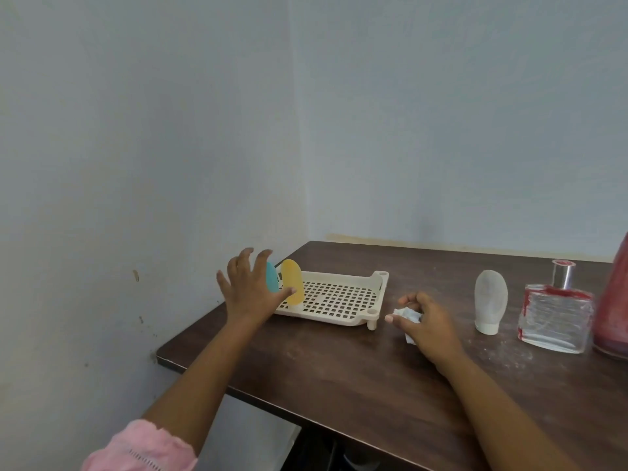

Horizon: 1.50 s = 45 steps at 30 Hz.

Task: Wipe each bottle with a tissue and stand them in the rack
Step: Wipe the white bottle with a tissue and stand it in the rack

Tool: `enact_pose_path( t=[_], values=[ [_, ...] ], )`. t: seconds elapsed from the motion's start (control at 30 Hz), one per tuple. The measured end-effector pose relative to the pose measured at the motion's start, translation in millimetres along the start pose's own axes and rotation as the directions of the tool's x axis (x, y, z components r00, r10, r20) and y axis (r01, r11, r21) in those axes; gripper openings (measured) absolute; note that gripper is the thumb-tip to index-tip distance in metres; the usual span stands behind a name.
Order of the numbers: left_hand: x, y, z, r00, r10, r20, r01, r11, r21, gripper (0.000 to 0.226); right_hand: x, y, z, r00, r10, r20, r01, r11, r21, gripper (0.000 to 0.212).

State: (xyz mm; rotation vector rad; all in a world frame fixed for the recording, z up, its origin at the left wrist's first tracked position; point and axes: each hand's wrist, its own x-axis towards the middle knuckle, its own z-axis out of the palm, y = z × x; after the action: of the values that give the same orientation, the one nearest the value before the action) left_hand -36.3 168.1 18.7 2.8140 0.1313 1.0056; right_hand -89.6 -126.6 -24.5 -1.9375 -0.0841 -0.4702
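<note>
Bottles: yellow (293, 284) and blue (272, 277) upright, cap down, at rack's (343, 297) left end. Left hand (248, 290) splayed, empty, beside them. Right hand (424, 322) clutches tissue (406, 314). White bottle (490, 300) upright on table (339, 362).

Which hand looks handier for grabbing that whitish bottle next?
Probably the right hand: it rests just beside the white bottle, though it grips the tissue. The left hand is open, far off by the rack.

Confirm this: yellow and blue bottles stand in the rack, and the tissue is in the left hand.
Wrong hand. The head view shows the crumpled tissue in the right hand; the left hand is open beside the yellow bottle and blue bottle standing in the rack.
</note>
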Motion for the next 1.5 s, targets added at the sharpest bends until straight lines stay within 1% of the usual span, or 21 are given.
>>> enact_pose_path(
  t=[0.13, 0.3, 0.4, 0.6, 0.77, 0.93, 1.17, 1.23, 1.37, 1.43, 1.5],
  values=[
    [14, 18, -1, 0.997, 0.046, 0.065, -0.05, 0.997, 0.062, 0.089, -4, 1, -3, 1.0, -0.003, -0.006, 0.003, 1.0, -0.007, 0.027],
    [14, 24, 3, 0.994, -0.006, 0.107, -0.004, 0.996, 0.09, 0.085, -6, 0, -5, 1.0, -0.009, -0.006, 0.009, 1.0, -0.002, 0.027],
    [12, 26, 2, 0.994, -0.014, 0.11, 0.003, 0.995, 0.101, 0.081, -6, 0, -5, 1.0, -0.015, -0.01, 0.015, 1.0, -0.011, 0.027],
    [12, 39, 1, 0.992, -0.069, 0.11, 0.058, 0.993, 0.107, 0.086, -7, -1, -6, 1.0, -0.008, -0.005, 0.008, 1.0, -0.003, 0.027],
    [14, 45, 2, 0.986, -0.11, 0.124, 0.093, 0.987, 0.135, 0.076, -8, -2, -6, 1.0, -0.005, 0.001, 0.005, 1.0, 0.013, 0.027],
    [13, 44, 1, 0.99, -0.104, 0.098, 0.088, 0.984, 0.157, 0.07, -7, -1, -6, 1.0, -0.007, 0.001, 0.007, 1.0, 0.026, 0.027],
    [15, 43, 0, 0.989, -0.103, 0.11, 0.083, 0.981, 0.174, 0.074, -6, -1, -5, 1.0, 0.0, 0.002, 0.0, 0.999, 0.04, 0.028],
    [14, 43, 0, 0.989, -0.1, 0.107, 0.082, 0.983, 0.165, 0.078, -7, -1, -6, 1.0, 0.003, -0.002, -0.003, 0.999, 0.038, 0.028],
    [14, 48, -3, 0.993, -0.074, 0.087, 0.065, 0.992, 0.107, 0.094, -8, -3, -6, 1.0, -0.007, -0.013, 0.007, 1.0, 0.029, 0.028],
    [14, 56, -5, 0.997, -0.037, 0.065, 0.034, 0.998, 0.049, 0.093, -8, -4, -6, 1.0, -0.017, -0.024, 0.017, 1.0, 0.017, 0.028],
    [13, 70, -8, 0.999, 0.013, 0.031, -0.012, 1.0, -0.023, 0.087, -10, -5, -7, 0.998, -0.032, -0.052, 0.032, 0.999, 0.003, 0.027]
  ],
)
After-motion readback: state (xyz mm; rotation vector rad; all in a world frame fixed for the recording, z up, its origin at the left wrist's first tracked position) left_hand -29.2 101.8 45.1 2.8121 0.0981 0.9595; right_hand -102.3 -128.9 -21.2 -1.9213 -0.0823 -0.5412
